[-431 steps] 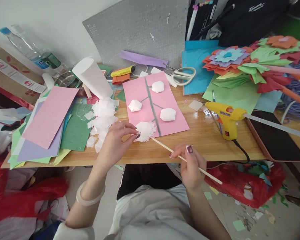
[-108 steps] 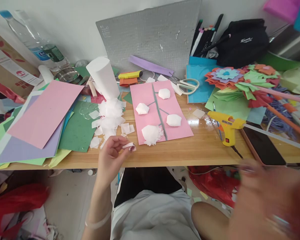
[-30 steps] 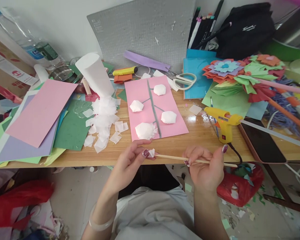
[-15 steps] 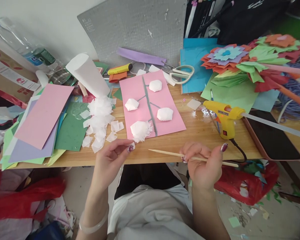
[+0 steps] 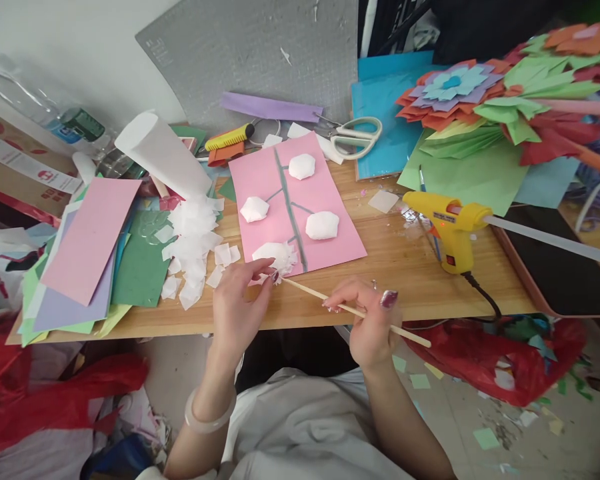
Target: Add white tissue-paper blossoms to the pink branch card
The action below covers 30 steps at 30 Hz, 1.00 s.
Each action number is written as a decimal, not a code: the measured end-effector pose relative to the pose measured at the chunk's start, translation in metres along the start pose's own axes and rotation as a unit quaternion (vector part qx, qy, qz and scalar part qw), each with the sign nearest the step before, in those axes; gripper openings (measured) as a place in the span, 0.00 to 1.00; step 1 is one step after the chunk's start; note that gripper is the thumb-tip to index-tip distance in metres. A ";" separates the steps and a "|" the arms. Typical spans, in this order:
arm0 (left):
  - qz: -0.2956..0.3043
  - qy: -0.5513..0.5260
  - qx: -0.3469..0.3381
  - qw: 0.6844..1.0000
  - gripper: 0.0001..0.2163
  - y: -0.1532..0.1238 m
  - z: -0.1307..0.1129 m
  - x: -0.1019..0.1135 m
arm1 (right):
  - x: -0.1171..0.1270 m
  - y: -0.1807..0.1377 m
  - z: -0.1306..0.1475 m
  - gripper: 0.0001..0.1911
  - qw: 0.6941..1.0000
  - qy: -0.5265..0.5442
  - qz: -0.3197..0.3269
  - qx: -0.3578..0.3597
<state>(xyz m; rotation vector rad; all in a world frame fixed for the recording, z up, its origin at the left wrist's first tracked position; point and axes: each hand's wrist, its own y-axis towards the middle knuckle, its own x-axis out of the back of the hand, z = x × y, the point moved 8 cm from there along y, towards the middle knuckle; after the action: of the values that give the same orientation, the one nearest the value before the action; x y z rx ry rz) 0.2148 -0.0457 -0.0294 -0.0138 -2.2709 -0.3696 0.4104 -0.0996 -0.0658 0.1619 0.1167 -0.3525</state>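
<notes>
A pink sheet [image 5: 340,233] lies on the wooden table, with a grey-green branch [image 5: 291,207] drawn on it and several white puffy shapes, such as the upper right puff [image 5: 301,167]. The lowest puff [image 5: 274,253] carries a fringe of small white pieces along its right and lower side. My right hand [image 5: 370,317] is closed around a thin wooden stick [image 5: 310,291], its pointed end reaching left. My left hand [image 5: 245,290] pinches at that tip, beside the fringed puff; what lies between the fingertips is hidden.
Loose white paper squares [image 5: 193,233] lie left of the sheet, beside a white paper roll [image 5: 155,150] and stacked coloured paper [image 5: 90,247]. To the right are a yellow glue gun [image 5: 447,223], a phone [image 5: 560,260] and paper flowers [image 5: 453,87]. Scissors [image 5: 357,137] rest behind.
My left hand has moved right to the lowest puff. My right hand has brought the stick left, so its tip now meets the left fingertips. The view has shifted slightly.
</notes>
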 end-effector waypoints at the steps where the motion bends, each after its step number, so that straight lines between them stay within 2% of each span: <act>1: -0.004 0.006 -0.011 1.000 0.11 -0.001 -0.001 0.000 | 0.001 -0.001 -0.001 0.38 1.000 -0.001 -0.005 -0.002; 4: -0.034 0.026 -0.054 0.998 0.09 -0.005 -0.002 0.004 | 0.010 -0.001 -0.001 0.38 0.999 0.009 -0.043 -0.006; 7: -0.055 0.024 -0.066 0.996 0.07 -0.010 0.006 0.006 | 0.017 0.001 0.004 0.38 0.998 0.017 -0.068 0.002; 11: -0.055 0.023 -0.073 0.996 0.08 -0.019 0.016 0.004 | 0.011 0.003 0.009 0.37 0.999 0.012 -0.038 0.026; 18: -0.050 0.073 -0.136 0.987 0.09 -0.026 0.012 -0.002 | -0.005 0.001 0.013 0.36 0.998 -0.020 0.019 0.052; 23: -0.078 0.112 -0.206 0.969 0.12 -0.029 -0.001 -0.002 | -0.001 0.002 0.013 0.35 0.998 -0.025 -0.004 0.060; 30: -0.143 0.170 -0.292 0.930 0.12 -0.031 -0.023 0.002 | -0.009 0.005 0.007 0.34 0.998 -0.038 0.038 0.042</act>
<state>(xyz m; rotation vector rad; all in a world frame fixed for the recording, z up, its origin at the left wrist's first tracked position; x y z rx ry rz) 0.2265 -0.0822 -0.0214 0.0711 -1.7493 -1.1039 0.4045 -0.0935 -0.0575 0.2351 0.0206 -0.2878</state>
